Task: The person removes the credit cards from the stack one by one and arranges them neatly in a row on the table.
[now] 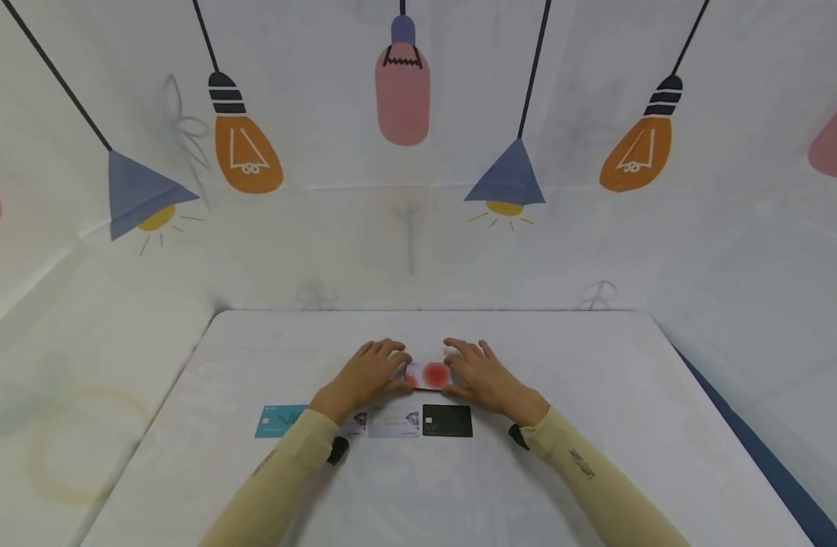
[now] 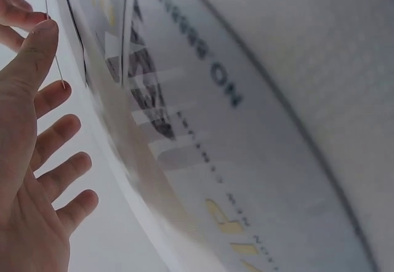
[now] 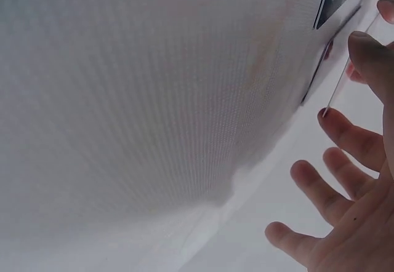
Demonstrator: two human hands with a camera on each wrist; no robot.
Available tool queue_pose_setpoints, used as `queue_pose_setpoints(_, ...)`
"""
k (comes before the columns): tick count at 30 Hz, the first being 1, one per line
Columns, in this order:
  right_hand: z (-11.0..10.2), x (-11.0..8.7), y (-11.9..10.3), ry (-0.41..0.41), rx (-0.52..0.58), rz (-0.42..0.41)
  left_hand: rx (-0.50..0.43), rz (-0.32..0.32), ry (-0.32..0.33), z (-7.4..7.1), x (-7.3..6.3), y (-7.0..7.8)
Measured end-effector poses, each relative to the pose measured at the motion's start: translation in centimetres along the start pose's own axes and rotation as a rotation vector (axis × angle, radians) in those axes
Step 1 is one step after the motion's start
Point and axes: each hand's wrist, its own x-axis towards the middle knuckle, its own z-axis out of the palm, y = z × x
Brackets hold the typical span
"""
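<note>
A white card with red circles (image 1: 435, 374) is pinched at its two short ends, near the middle of the table. My left hand (image 1: 367, 377) has thumb and index finger on its left end. At the right end, the thumb and index finger of my right hand (image 1: 490, 384) pinch it too. In the left wrist view the card's edge (image 2: 59, 69) shows as a thin line, raised off the table. The other fingers of both hands are spread and hold nothing. In the right wrist view a dark edge (image 3: 314, 78) lies beneath; I cannot tell what it belongs to.
Nearer me lies a row of cards: a teal one (image 1: 280, 420), a silver one partly behind the left wrist (image 1: 355, 424), another silver one (image 1: 394, 423) and a black one (image 1: 447, 420). They rest on a white table (image 1: 562, 479). A lamp-patterned cloth (image 1: 309, 228) hangs behind.
</note>
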Motion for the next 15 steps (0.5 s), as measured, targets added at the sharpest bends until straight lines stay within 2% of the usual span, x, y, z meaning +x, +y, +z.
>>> queue_pose_setpoints(4, 0.0, -0.3, 0.1, -0.008, -0.028, -0.009, 0.023, 0.02, 0.027, -0.2, 0.0, 0.4)
queue_pose_setpoints(9, -0.3, -0.8, 0.3, 0.013, -0.031, -0.029, 0.056, 0.077, 0.098, -0.6, -0.1, 1.0)
queue_pose_setpoints(11, -0.5, -1.1, 0.3, 0.026, -0.023, -0.035, 0.07, 0.084, 0.106, -0.8, -0.1, 1.3)
queue_pose_setpoints(15, -1.0, -1.7, 0.4, 0.028, -0.025, -0.033, 0.074, 0.065, 0.072, -1.0, 0.0, 1.8)
